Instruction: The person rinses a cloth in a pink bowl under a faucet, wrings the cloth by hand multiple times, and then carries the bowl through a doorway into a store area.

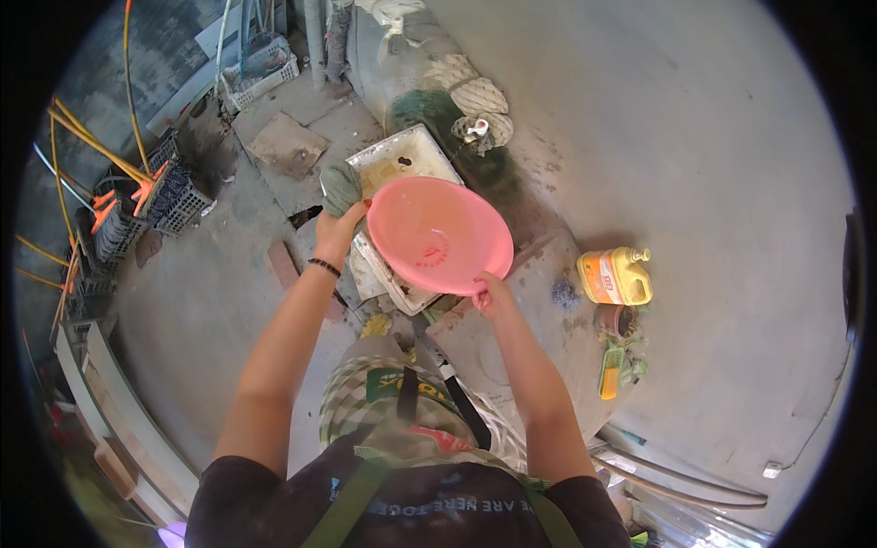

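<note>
A pink oval plastic basin (442, 236) is held up in front of me, tilted so that its inside shows. My left hand (339, 232) grips its left rim, with the thumb at the edge. Just beyond those fingers is a rounded grey-green ribbed bundle (341, 186), like a folded cloth; whether the hand holds it too, I cannot tell. At the near right rim, my right hand (490, 294) pinches the basin's edge. Behind and below the basin lies a dirty white rectangular sink (416, 151), partly hidden by it.
Right of the basin, a yellow jug (614, 277) stands on the ledge beside a wire scourer (565, 294), a brown cup (618, 321) and a green-and-yellow brush (610, 372). Coiled rope (480, 95) lies beyond the sink. Dark crates (179, 203) with orange-handled tools line the left.
</note>
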Demonstrator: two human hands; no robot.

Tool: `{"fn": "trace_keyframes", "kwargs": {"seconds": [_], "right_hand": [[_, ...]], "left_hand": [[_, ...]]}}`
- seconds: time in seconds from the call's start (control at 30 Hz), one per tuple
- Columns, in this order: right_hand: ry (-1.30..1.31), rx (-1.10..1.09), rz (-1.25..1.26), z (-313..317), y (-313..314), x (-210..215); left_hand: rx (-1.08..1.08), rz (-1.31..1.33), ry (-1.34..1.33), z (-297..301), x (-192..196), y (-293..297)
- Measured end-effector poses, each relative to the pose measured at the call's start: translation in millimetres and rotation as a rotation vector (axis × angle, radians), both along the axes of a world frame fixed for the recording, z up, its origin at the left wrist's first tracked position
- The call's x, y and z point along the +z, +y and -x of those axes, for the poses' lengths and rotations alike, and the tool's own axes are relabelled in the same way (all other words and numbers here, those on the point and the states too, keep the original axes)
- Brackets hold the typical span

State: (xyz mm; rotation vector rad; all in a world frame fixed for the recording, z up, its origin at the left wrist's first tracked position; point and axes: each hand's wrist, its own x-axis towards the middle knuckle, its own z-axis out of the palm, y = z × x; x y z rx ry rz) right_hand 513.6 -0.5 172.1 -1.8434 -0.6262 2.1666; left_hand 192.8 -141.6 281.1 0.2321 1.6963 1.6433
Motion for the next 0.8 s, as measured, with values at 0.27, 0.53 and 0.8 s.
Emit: {"fn": "trace_keyframes", "kwargs": {"seconds": [0.27,0.53,0.8], "right_hand": [[-0.580,0.286,-0.236,54.1,82.3,-42.7],[-0.913,0.984,-0.420,130.0,118.2,-5.6],[-1.148,1.016,-0.527,176.7,170.4,11.7]], "left_hand": [[-0.004,0.135,-0.063,12.7,-40.1,-55.0],[0.061,0.143,-0.111,2.1,-76.4,-93.8],[0.091,0.188,-0.162,-4.2,-96.7,-110.5]]}}
